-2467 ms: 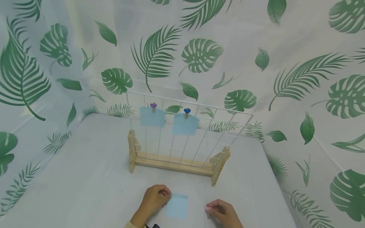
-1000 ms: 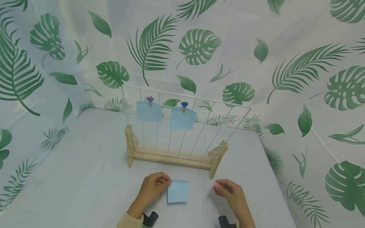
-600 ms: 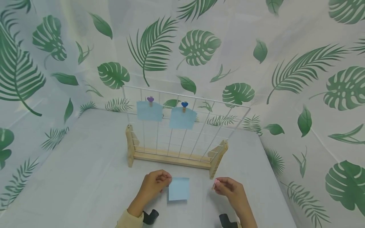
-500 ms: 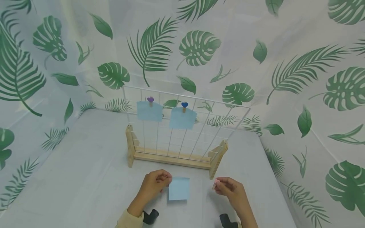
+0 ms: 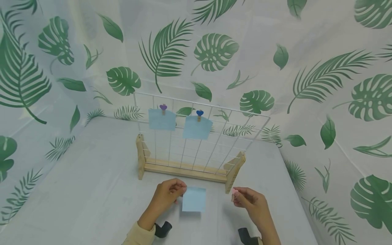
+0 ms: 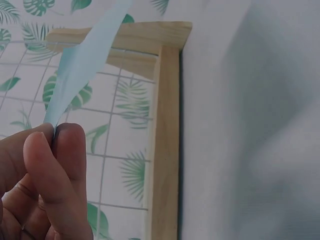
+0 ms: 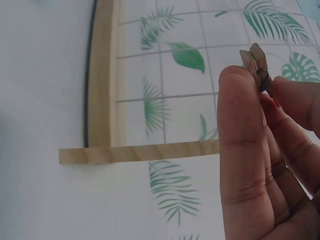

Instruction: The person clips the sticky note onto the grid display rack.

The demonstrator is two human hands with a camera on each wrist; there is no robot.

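My left hand [image 5: 166,194] pinches a light blue sticky note [image 5: 194,200] by its upper left corner, in front of the rack. In the left wrist view the note [image 6: 85,65] stands up from between thumb and finger, seen nearly edge-on. To the right, my right hand [image 5: 251,202] pinches a small wooden clothespin [image 5: 234,194] with a pink top. The right wrist view shows the clothespin's wooden legs [image 7: 256,62] poking out past the fingertips; the rest is hidden by the fingers. Behind both hands stands a white wire grid rack [image 5: 200,146] on a wooden base [image 5: 185,172].
Two blue notes hang on the grid: one note [image 5: 161,120] under a purple heart clothespin [image 5: 163,108], another note [image 5: 197,129] under a blue heart clothespin [image 5: 199,114]. The rack's wooden end foot [image 5: 235,172] lies close to the right hand. Leaf-patterned cloth [image 5: 260,34] surrounds the white table [image 5: 101,190].
Both hands have moved forward toward the rack, the left carrying the note and the right the clothespin. The note has come up off the table, a shadow now beneath it.
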